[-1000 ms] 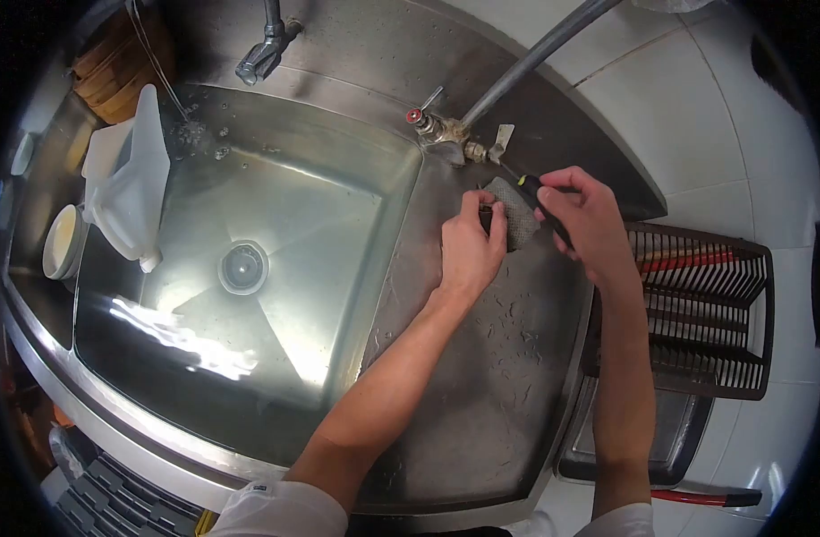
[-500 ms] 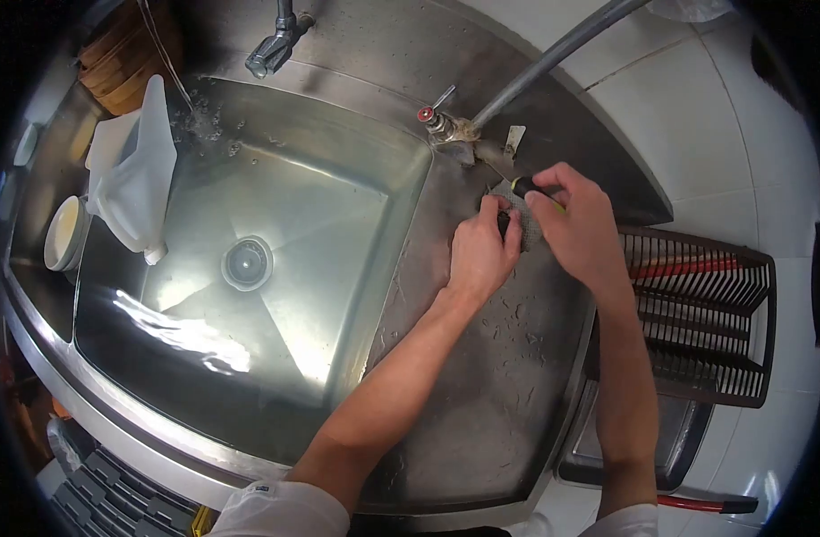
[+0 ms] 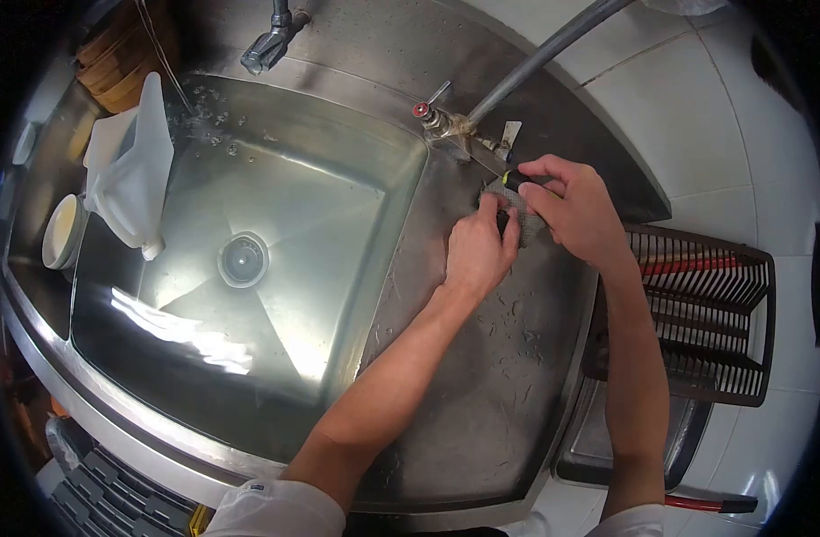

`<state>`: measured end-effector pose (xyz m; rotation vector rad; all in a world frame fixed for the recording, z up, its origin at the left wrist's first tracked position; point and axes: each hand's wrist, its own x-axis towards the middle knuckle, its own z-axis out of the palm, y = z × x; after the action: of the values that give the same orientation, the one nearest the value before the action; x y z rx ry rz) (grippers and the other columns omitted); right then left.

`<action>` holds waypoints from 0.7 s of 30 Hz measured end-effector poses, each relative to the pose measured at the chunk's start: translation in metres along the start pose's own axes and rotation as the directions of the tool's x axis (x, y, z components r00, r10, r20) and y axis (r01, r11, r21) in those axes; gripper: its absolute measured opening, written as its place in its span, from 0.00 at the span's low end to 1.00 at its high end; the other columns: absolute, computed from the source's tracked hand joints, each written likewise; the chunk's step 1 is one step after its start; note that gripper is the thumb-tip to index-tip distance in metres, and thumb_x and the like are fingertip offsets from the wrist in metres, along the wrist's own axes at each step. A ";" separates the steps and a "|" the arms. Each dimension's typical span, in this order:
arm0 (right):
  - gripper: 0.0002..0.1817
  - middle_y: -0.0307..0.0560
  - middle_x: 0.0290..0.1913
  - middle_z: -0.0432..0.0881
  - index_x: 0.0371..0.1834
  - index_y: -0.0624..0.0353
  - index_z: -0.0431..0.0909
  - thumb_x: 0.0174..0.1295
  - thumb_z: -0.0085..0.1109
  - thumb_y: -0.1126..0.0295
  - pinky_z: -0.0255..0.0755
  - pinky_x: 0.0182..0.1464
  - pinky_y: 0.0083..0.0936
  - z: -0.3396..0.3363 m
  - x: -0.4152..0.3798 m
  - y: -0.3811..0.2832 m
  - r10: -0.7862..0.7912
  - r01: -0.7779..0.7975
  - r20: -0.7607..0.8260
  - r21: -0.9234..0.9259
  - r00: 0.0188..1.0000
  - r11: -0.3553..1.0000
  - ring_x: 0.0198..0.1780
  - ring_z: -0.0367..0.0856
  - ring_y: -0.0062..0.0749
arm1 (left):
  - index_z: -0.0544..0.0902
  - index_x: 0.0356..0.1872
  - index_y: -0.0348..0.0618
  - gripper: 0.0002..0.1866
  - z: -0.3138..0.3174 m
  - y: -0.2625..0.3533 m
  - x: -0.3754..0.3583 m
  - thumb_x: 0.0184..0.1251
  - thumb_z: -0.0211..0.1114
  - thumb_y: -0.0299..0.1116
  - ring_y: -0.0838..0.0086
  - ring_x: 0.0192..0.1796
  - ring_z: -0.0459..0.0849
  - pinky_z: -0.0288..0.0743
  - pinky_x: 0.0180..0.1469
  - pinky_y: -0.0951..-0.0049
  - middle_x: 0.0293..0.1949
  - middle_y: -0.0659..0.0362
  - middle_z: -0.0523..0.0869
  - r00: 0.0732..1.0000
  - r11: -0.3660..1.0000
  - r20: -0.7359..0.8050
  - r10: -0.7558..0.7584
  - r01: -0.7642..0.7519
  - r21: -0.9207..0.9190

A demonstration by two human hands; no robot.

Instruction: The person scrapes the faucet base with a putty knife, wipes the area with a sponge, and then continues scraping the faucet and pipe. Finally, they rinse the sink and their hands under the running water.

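Note:
My right hand (image 3: 578,208) is closed around the black and yellow-green handle of a knife (image 3: 515,179). Its thin metal blade points up and left toward the base of a red-handled valve (image 3: 432,116). Just left of it, my left hand (image 3: 480,251) has bent fingers pressing on a grey, mesh-textured pad (image 3: 522,208) that lies on the steel counter (image 3: 463,376). A small black part shows between the left thumb and fingers; what it belongs to is hidden.
Left of the hands is a steel sink (image 3: 320,313) filled with water. A cut white plastic jug (image 3: 141,188), a bowl (image 3: 63,233) and brown baskets (image 3: 123,76) stand along its left side. A tap (image 3: 271,45) hangs behind. At right sits a dark slatted rack (image 3: 696,313).
The knife's handle has shifted slightly and its blade now shows broader side. My right wrist has turned a little; the left hand stays on the pad. The view has shifted slightly.

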<state>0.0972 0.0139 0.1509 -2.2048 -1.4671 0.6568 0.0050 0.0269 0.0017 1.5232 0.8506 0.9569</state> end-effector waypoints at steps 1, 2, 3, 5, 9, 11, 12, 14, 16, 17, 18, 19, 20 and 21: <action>0.16 0.51 0.32 0.86 0.49 0.69 0.80 0.62 0.62 0.69 0.73 0.28 0.27 -0.001 0.001 0.000 0.093 -0.096 0.041 0.100 0.995 0.990 0.25 0.81 0.28 | 0.77 0.43 0.36 0.09 0.000 0.001 -0.001 0.70 0.62 0.32 0.45 0.33 0.86 0.78 0.36 0.54 0.30 0.42 0.86 1.000 1.000 0.017 -0.016 0.016 0.017; 0.16 0.49 0.30 0.85 0.50 0.69 0.80 0.63 0.62 0.68 0.71 0.25 0.25 -0.002 0.000 0.001 0.181 -0.196 0.091 0.195 0.979 0.961 0.23 0.79 0.24 | 0.77 0.43 0.36 0.09 0.000 0.001 -0.001 0.70 0.62 0.32 0.45 0.33 0.86 0.78 0.36 0.54 0.29 0.42 0.86 1.000 1.000 0.008 0.000 0.000 0.007; 0.16 0.47 0.29 0.84 0.50 0.68 0.80 0.63 0.61 0.68 0.68 0.24 0.24 0.003 0.000 0.001 0.177 -0.192 0.080 0.261 0.981 0.946 0.22 0.77 0.21 | 0.77 0.43 0.36 0.09 0.002 0.000 -0.002 0.70 0.62 0.32 0.44 0.33 0.86 0.78 0.36 0.53 0.29 0.42 0.86 1.000 1.000 0.000 0.018 -0.018 -0.001; 0.15 0.43 0.27 0.82 0.50 0.66 0.79 0.64 0.61 0.68 0.64 0.20 0.22 0.019 0.003 0.002 0.167 -0.175 0.055 0.392 0.984 0.903 0.21 0.73 0.15 | 0.77 0.43 0.36 0.09 0.003 -0.002 -0.001 0.70 0.62 0.32 0.44 0.34 0.86 0.78 0.37 0.53 0.29 0.41 0.86 0.999 0.999 -0.012 0.038 -0.038 -0.008; 0.14 0.43 0.27 0.83 0.50 0.64 0.79 0.65 0.61 0.68 0.70 0.25 0.24 0.027 0.003 0.019 0.007 0.011 -0.119 0.149 0.993 0.989 0.23 0.77 0.20 | 0.76 0.44 0.36 0.10 -0.001 -0.001 0.001 0.68 0.63 0.31 0.43 0.33 0.86 0.78 0.36 0.49 0.28 0.41 0.85 0.997 0.998 -0.038 0.061 -0.062 -0.019; 0.14 0.43 0.27 0.83 0.51 0.63 0.79 0.66 0.61 0.68 0.73 0.28 0.25 0.039 -0.006 0.023 -0.236 0.228 -0.243 -0.061 0.941 0.972 0.25 0.79 0.22 | 0.75 0.44 0.35 0.10 0.000 -0.003 0.002 0.68 0.63 0.31 0.42 0.33 0.85 0.77 0.35 0.48 0.28 0.41 0.85 0.994 0.996 -0.068 0.080 -0.083 -0.038; 0.14 0.44 0.27 0.83 0.51 0.62 0.78 0.66 0.61 0.68 0.74 0.30 0.26 0.043 -0.013 0.019 -0.203 0.188 -0.265 -0.080 0.943 0.979 0.26 0.79 0.23 | 0.75 0.43 0.35 0.10 0.001 -0.004 0.001 0.68 0.63 0.30 0.42 0.32 0.85 0.77 0.35 0.48 0.28 0.41 0.85 0.993 0.995 -0.082 0.087 -0.091 -0.047; 0.14 0.45 0.28 0.83 0.53 0.62 0.78 0.67 0.60 0.67 0.76 0.34 0.28 0.049 -0.031 0.010 -0.144 0.112 -0.316 -0.118 0.938 0.987 0.27 0.80 0.26 | 0.76 0.42 0.35 0.09 -0.002 -0.005 0.003 0.69 0.62 0.30 0.43 0.31 0.85 0.76 0.34 0.49 0.28 0.41 0.85 0.989 0.992 -0.117 0.087 -0.097 -0.085; 0.14 0.47 0.30 0.84 0.53 0.61 0.77 0.68 0.60 0.67 0.76 0.35 0.29 0.047 -0.053 0.016 -0.007 0.026 -0.443 0.038 0.897 0.999 0.28 0.81 0.27 | 0.76 0.42 0.35 0.08 -0.004 -0.002 0.005 0.70 0.62 0.29 0.43 0.30 0.84 0.76 0.33 0.51 0.27 0.41 0.85 0.985 0.985 -0.159 0.066 -0.090 -0.149; 0.15 0.48 0.30 0.84 0.54 0.61 0.77 0.68 0.60 0.67 0.76 0.35 0.29 0.046 -0.065 0.020 0.070 -0.012 -0.496 0.120 0.866 0.993 0.28 0.81 0.28 | 0.77 0.42 0.36 0.07 -0.005 -0.001 0.005 0.71 0.61 0.30 0.44 0.32 0.85 0.76 0.35 0.53 0.28 0.42 0.85 0.979 0.988 -0.197 0.044 -0.071 -0.136; 0.15 0.49 0.31 0.84 0.54 0.62 0.76 0.68 0.60 0.67 0.76 0.36 0.30 0.049 -0.076 0.025 0.163 -0.080 -0.532 0.175 0.831 0.981 0.29 0.81 0.28 | 0.78 0.41 0.36 0.07 -0.008 -0.001 0.007 0.71 0.61 0.30 0.46 0.33 0.85 0.77 0.37 0.56 0.29 0.43 0.85 0.971 0.991 -0.236 0.024 -0.055 -0.124; 0.15 0.49 0.32 0.84 0.55 0.62 0.76 0.69 0.60 0.68 0.76 0.37 0.30 0.053 -0.086 0.031 0.256 -0.144 -0.561 0.236 0.787 0.961 0.29 0.81 0.29 | 0.78 0.41 0.36 0.07 -0.012 0.000 0.009 0.72 0.61 0.30 0.47 0.34 0.86 0.78 0.39 0.58 0.31 0.43 0.86 0.962 0.993 -0.274 0.006 -0.037 -0.109; 0.15 0.50 0.33 0.84 0.55 0.62 0.76 0.69 0.59 0.68 0.77 0.38 0.30 0.059 -0.093 0.039 0.348 -0.204 -0.581 0.300 0.735 0.932 0.30 0.81 0.29 | 0.78 0.41 0.36 0.07 -0.014 0.002 0.010 0.72 0.61 0.30 0.47 0.34 0.85 0.77 0.40 0.58 0.31 0.44 0.86 0.953 0.994 -0.304 -0.015 -0.020 -0.112; 0.15 0.50 0.34 0.85 0.55 0.62 0.76 0.69 0.59 0.68 0.77 0.39 0.31 0.067 -0.097 0.049 0.338 -0.244 -0.587 0.236 0.736 0.941 0.32 0.82 0.31 | 0.78 0.41 0.36 0.07 -0.015 -0.001 0.012 0.72 0.61 0.30 0.47 0.34 0.85 0.77 0.40 0.58 0.30 0.44 0.86 0.935 0.994 -0.354 0.012 -0.050 -0.097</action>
<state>0.0613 -0.0887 0.0848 -2.2431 -0.7161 0.0751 -0.0035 0.0438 0.0039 1.2963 1.0137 1.3039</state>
